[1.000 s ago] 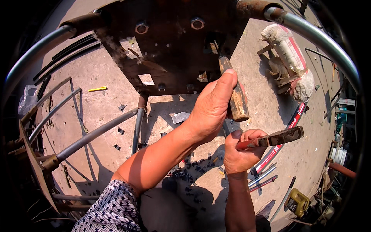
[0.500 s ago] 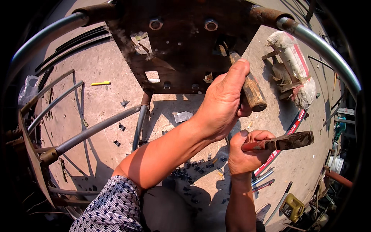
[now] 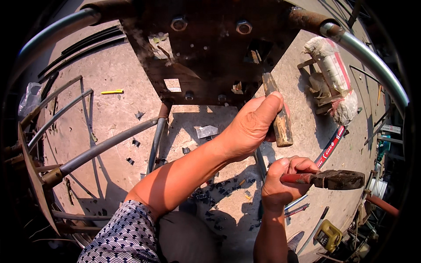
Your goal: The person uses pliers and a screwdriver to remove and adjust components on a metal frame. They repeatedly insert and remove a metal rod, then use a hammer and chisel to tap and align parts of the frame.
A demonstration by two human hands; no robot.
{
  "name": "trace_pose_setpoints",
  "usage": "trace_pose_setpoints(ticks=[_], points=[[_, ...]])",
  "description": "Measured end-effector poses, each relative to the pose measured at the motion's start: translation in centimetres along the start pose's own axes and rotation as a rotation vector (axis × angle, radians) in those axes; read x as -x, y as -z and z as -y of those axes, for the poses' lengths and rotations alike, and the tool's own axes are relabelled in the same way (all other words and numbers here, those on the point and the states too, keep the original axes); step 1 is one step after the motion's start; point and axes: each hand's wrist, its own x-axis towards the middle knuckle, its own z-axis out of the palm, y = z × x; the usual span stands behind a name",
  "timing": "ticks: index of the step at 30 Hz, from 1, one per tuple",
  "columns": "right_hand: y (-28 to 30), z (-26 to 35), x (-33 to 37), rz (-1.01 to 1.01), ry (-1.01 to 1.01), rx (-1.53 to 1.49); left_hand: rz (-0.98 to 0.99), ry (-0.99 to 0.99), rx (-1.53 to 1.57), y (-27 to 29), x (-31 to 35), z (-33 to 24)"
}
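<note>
My left hand [image 3: 256,125] is closed round a short, worn piece of wood [image 3: 283,131], tapered and greyish at its upper end. Whether it is a tool's handle I cannot tell. It stands nearly upright, just below the right lower corner of a dark metal plate [image 3: 210,61] with square cut-outs and bolts. Lower and to the right, my right hand [image 3: 283,186] grips the red handles of a pair of pliers [image 3: 340,180]. Their dark jaws point right, apart from the wood. My fingers hide part of the handles.
Bent metal tubes [image 3: 368,61] join the plate on both sides; another tube [image 3: 109,144] crosses at left. A white sack [image 3: 335,74] lies on a small stool at right. Black scraps [image 3: 219,190] litter the floor. A yellow pen [image 3: 112,91] and an olive jug [image 3: 329,234] lie farther out.
My left hand has drawn the wood down, away from the plate's opening, and it stands more upright. The pliers have shifted slightly down and right and rolled, showing more of their jaws.
</note>
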Motion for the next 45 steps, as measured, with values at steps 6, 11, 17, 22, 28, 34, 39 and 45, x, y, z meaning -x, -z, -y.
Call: trace_pose_setpoints(ticks=[6,11,17,22,28,34,39,45], points=[[0.5,0.2,1.2,0.068,-0.075,0.053,-0.092,0.021,0.055,-0.3,-0.1,-0.6],[0.1,0.2,0.5,0.035,-0.072,-0.016,-0.011,0.018,0.156,-1.4,-0.4,-2.2],[-0.5,1.9,-3.2,-0.215,0.15,0.027,0.009,-0.024,0.231,-2.6,-1.3,-2.9],[-2.0,1.8,-3.3,-0.111,0.162,0.12,0.06,-0.056,0.248,-2.4,-1.7,-2.5],[-2.2,1.2,-2.8,-0.1,0.018,0.102,0.022,-0.037,0.151,-2.2,-1.6,-2.9],[-2.9,0.2,-2.0,-0.029,0.078,0.091,0.054,0.001,0.16,-2.0,-1.7,-2.8],[-2.4,0.9,-1.4,-0.03,-0.203,0.115,0.004,0.016,0.105,-1.7,-1.2,-2.7],[-0.3,0.5,-0.5,-0.07,-0.113,-0.072,-0.071,0.001,0.032,0.2,-0.2,-2.3]])
